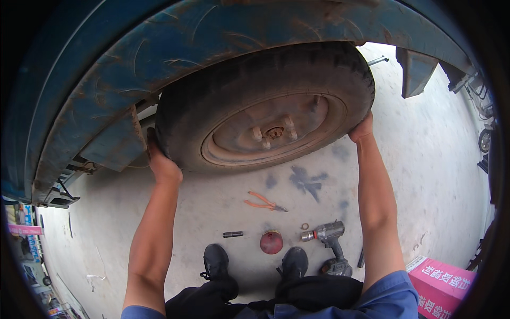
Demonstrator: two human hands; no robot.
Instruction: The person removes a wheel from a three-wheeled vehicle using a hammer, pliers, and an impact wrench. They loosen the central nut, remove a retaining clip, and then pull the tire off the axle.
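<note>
A dusty wheel with a black rubber tyre fills the upper middle, under the scratched blue body panel of a vehicle. Several studs or nuts surround the hub centre on its dirty steel rim. My left hand presses against the tyre's left side, with the thumb or a finger up along the edge. Low on the right side, my right hand grips the tyre; its fingers are hidden behind the rubber. Both arms reach forward, and the wheel tilts up to the right in view.
On the concrete floor lie orange-handled pliers, a dark metal cylinder, a red round object, a small ring and a cordless impact wrench. A pink box with writing stands at lower right. My shoes flank the red object.
</note>
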